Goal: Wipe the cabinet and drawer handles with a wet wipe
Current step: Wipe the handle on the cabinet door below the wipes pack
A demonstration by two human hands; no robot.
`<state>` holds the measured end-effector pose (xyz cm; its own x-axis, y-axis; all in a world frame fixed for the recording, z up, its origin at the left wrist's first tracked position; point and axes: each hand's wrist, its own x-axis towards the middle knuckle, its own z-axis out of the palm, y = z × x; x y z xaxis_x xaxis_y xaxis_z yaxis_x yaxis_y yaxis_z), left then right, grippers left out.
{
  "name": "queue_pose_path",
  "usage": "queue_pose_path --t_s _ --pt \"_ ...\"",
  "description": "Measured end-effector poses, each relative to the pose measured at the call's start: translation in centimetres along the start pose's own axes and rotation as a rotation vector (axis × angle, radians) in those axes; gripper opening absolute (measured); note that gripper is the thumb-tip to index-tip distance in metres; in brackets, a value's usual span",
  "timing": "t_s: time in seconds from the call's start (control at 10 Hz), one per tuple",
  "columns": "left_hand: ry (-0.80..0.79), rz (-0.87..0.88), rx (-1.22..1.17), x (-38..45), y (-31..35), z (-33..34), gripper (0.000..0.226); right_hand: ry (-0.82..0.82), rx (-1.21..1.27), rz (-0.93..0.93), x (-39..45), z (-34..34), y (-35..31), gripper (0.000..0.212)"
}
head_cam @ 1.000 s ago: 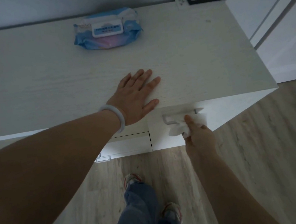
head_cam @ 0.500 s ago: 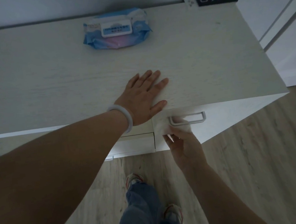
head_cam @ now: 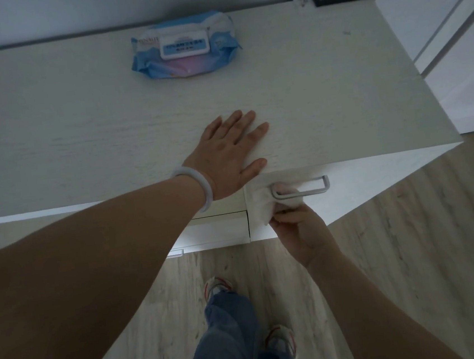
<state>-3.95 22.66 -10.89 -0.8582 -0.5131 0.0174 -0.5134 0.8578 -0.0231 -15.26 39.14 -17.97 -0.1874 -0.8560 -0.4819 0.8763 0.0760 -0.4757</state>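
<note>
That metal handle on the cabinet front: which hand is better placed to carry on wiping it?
The right hand. It already holds the wipe against the handle, while the left hand lies flat on the cabinet top.

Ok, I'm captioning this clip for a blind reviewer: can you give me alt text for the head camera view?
A person's right hand holds a white wet wipe against the left end of a grey metal bar handle on a white cabinet, while the left hand rests flat on its top. A blue wipes pack lies near the back edge.
</note>
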Motion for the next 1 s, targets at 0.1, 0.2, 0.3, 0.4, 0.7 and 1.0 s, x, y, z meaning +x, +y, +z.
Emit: queue_pose_path --t_s 0.1,0.2,0.3,0.4,0.7,1.0 --pt "0.005 0.001 -0.004 0.0 0.0 0.0 0.069 -0.093 0.044 0.0 -0.2 -0.3 -0.1 0.049" --pt "0.005 0.001 0.0 -0.1 0.0 0.1 0.069 -0.168 0.045 -0.053 -0.8 -1.2 -1.0 0.037" --pt "0.003 -0.005 0.001 -0.1 0.0 0.0 0.069 -0.096 0.077 -0.087 -1.5 -2.3 -1.9 0.038" --pt "0.0 -0.005 0.003 0.0 0.0 -0.1 0.069 0.024 -0.041 -0.023 -1.2 -1.4 -1.1 0.048" --pt "-0.002 -0.008 0.004 -0.1 0.1 -0.1 0.069 0.122 0.074 0.009 -0.6 -1.3 -1.6 0.059" --pt "-0.007 -0.006 0.006 0.0 0.0 -0.1 0.069 0.138 -0.007 0.056 -0.8 -0.3 -1.2 0.06"
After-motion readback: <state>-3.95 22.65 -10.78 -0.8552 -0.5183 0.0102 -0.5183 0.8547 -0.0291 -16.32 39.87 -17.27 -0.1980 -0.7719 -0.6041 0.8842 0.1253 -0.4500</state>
